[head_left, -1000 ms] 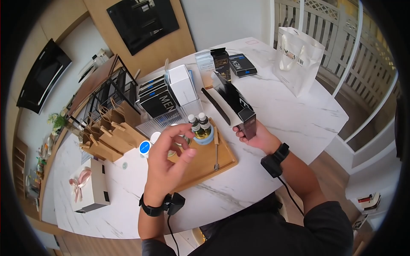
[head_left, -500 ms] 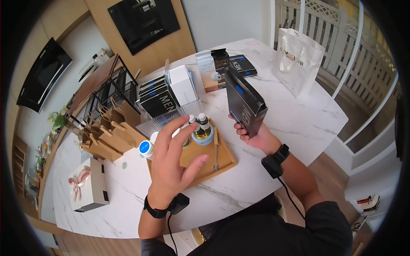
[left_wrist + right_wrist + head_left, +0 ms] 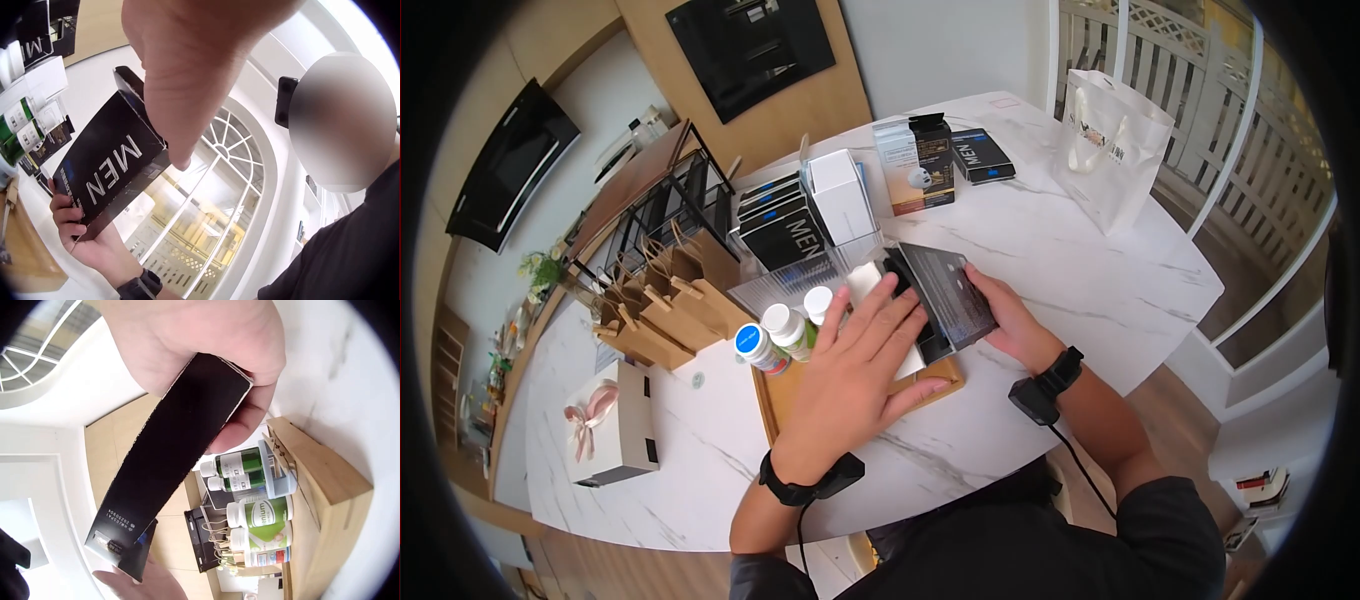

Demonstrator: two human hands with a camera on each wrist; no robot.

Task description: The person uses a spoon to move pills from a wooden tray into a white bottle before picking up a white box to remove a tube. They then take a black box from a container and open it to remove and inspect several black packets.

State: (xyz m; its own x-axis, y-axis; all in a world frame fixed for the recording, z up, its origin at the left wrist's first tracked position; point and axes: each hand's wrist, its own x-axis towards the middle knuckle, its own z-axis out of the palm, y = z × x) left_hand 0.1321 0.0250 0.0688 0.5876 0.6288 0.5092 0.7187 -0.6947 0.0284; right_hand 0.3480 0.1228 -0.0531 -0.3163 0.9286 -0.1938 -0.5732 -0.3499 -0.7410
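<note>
My right hand (image 3: 1012, 318) grips a black carton printed MEN (image 3: 956, 292), its fingers wrapped round one end in the right wrist view. The carton is tilted over the right part of the wooden tray (image 3: 768, 412). A white-lined flap (image 3: 866, 284) stands out at its left side. With fingers straight, my left hand (image 3: 860, 350) lies against this flap side. In the right wrist view the left hand (image 3: 149, 582) shows behind the carton's far end. Two green bottles (image 3: 240, 462) in a light blue holder, hidden in the head view, stand close to the carton.
White-capped bottles (image 3: 788, 328) stand at the tray's left. Behind them is a clear rack with MEN cartons (image 3: 785, 235) and a white box (image 3: 842, 195). Paper bags (image 3: 685, 290) and a ribboned box (image 3: 612, 425) sit left; more cartons (image 3: 918, 165) and a white bag (image 3: 1112, 150) stand back right.
My right hand has turned the carton and brought it left over the tray. The left hand has moved right from over the tray to the carton's flap side, its fingers straightening.
</note>
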